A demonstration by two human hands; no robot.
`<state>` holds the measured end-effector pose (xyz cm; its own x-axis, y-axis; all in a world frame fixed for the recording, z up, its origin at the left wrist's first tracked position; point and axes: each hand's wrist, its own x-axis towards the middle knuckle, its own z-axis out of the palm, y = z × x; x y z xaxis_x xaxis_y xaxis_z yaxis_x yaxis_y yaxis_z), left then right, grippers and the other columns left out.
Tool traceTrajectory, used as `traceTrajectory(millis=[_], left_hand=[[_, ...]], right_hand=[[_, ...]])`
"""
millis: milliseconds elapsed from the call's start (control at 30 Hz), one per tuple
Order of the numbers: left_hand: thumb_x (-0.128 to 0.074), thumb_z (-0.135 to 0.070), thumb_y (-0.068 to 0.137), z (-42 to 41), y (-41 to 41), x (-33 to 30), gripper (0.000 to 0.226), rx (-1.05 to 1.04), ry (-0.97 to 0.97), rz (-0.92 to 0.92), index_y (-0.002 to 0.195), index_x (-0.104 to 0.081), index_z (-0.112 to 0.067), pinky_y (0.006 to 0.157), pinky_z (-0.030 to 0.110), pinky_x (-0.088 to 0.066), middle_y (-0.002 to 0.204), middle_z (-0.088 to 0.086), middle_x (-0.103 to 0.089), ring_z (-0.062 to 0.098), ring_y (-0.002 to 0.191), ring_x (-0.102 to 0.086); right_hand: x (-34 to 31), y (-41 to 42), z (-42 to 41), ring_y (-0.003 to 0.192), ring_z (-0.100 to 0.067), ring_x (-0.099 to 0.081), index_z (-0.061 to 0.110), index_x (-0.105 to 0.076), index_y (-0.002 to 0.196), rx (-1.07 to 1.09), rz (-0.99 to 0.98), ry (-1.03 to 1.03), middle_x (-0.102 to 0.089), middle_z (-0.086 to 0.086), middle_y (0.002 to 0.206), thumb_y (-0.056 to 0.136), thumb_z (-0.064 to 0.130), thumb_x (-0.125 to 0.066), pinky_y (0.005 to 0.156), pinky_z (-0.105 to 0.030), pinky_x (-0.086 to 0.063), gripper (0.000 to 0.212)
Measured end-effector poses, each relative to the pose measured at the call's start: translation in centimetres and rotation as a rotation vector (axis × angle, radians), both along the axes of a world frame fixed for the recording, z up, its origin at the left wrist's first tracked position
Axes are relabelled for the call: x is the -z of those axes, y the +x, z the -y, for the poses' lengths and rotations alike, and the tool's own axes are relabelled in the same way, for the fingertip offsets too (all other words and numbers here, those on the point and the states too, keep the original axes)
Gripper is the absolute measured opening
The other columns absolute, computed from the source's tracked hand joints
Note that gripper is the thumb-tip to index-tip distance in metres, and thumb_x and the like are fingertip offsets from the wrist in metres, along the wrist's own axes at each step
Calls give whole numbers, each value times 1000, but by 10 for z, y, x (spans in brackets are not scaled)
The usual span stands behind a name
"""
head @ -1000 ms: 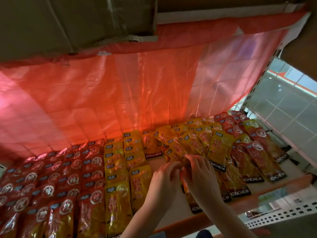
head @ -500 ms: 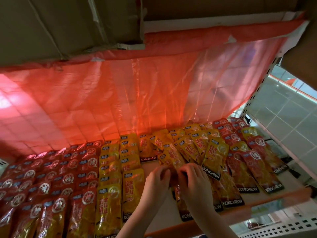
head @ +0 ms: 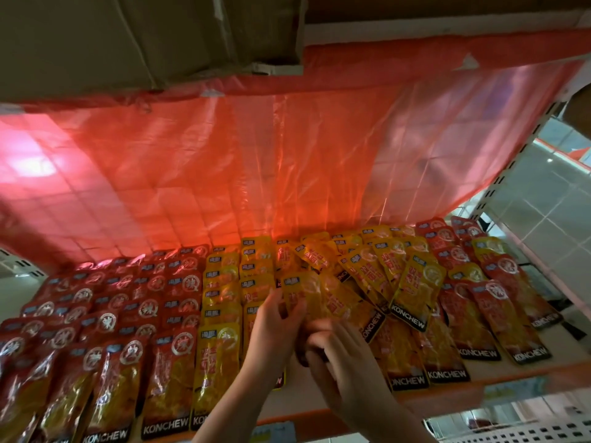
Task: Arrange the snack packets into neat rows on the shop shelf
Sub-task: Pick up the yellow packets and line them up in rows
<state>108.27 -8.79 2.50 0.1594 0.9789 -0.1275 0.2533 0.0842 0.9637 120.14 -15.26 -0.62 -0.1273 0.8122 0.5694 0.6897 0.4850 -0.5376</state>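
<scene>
1. The flat shop shelf with an orange front edge (head: 441,399) carries many glossy snack packets laid flat and overlapping, most marked KONCHEW along the bottom.
2. On the left lie the red foil snack packets with round white emblems (head: 105,318), set in several overlapping rows that run from the back of the shelf to its front edge.
3. Just right of them, the tidy yellow snack packets (head: 220,302) form two straight overlapping columns.
4. In the middle, the loose yellow packets (head: 377,276) fan out at tilted angles, crossing one another, not lined up.
5. The left hand (head: 271,334) reaches up from the lower centre; its thumb and fingers are curled onto the yellow packet with a blue label at its top (head: 300,295), gripping it by its lower left part.
6. The right hand (head: 339,356) sits just beside the left, touching it; its fingers are curled in at the lower edge of the same fanned bunch, but whether they actually pinch a packet I cannot tell, since the hand hides its fingertips.
7. At the far right, more red packets mixed with yellow ones (head: 499,311) lie slanted, their bottoms near the shelf's front edge.
8. Behind the packets hangs a translucent red plastic sheet (head: 256,174), with a brown cardboard box (head: 128,36) above it.
</scene>
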Motion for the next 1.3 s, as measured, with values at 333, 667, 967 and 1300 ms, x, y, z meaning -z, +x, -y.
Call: traceTrajectory(millis=[333, 667, 967, 1300], left_hand=[[-58, -8, 88, 3, -60, -10, 27, 280, 71, -158, 111, -58, -22, 70, 25, -57, 95, -7, -68, 7, 88, -66], [-70, -12, 70, 0, -99, 21, 35, 211, 687, -900, 104, -67, -14, 74, 41, -56, 102, 2, -67, 25, 96, -63], [-82, -6, 62, 0, -99, 26, 40, 215, 730, -890, 99, -68, -13, 70, 38, -55, 97, 0, -68, 23, 92, -63], [-79, -5, 68, -3, -94, 20, 35, 223, 697, -777, 99, -67, -16, 71, 30, -56, 94, -4, -67, 16, 88, -63]], right_hand=[[-8, -13, -35, 93, -7, -63, 25, -44, 121, -40, -575, -559, -62, 0, 104, 85, 40, -62, 75, -24, -54, 43], [6, -37, -22, 87, 19, -56, 14, -41, 131, 62, -367, -569, -55, 24, 98, 82, 28, -59, 71, -6, -47, 54], [19, -56, -28, 92, -4, -58, 26, -43, 132, 218, -20, -485, -48, 10, 122, 84, 50, -50, 77, -24, -54, 54], [17, -63, -28, 89, -4, -58, 25, -37, 136, 300, 72, -533, -46, 12, 124, 91, 49, -44, 71, -27, -55, 51]])
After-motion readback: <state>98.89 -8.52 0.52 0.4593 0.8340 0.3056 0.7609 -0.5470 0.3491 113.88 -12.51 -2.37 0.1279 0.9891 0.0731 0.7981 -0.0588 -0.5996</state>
